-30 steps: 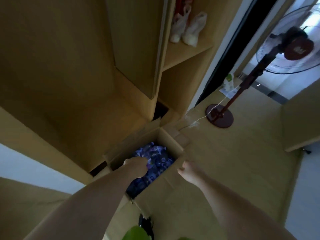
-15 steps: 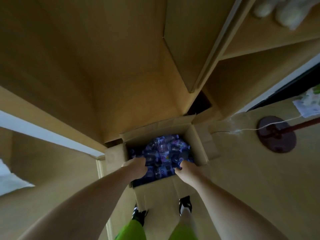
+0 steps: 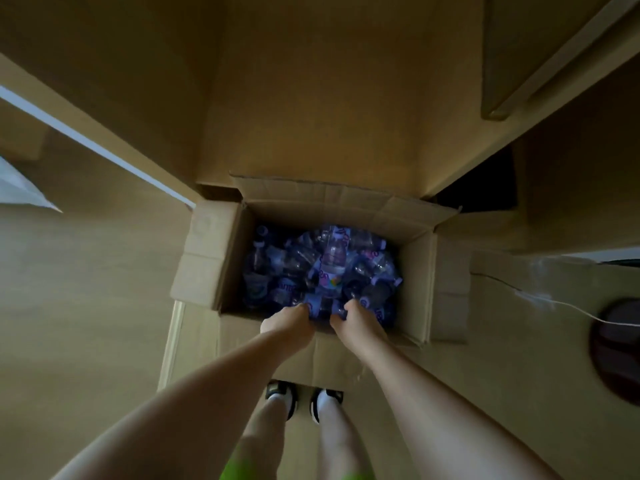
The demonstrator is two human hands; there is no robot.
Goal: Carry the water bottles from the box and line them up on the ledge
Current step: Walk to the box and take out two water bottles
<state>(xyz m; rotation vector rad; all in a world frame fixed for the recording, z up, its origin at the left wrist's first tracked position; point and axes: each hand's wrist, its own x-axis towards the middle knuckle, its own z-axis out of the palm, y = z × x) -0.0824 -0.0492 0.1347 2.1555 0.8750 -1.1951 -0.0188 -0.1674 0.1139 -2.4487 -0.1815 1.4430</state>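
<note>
Water bottles (image 3: 332, 261) lie beneath both hands' fingers (image 3: 303, 308).

The room was dim and washed in a yellowish-tan cast. Pale wood-look floor (image 3: 86, 306) filled the left and lower right of the frame. Tan cabinet panels (image 3: 311, 91) rose across the top, with a dark gap (image 3: 485, 192) at upper right. A white strip (image 3: 86, 140) slanted across the upper left. A round dark-red stand base (image 3: 620, 351) sat at the right edge, a thin white cord (image 3: 554, 303) trailing toward it.

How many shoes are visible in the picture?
2: a left shoe and a right shoe, side by side on the floor below the box, partly hidden by the legs.
</note>
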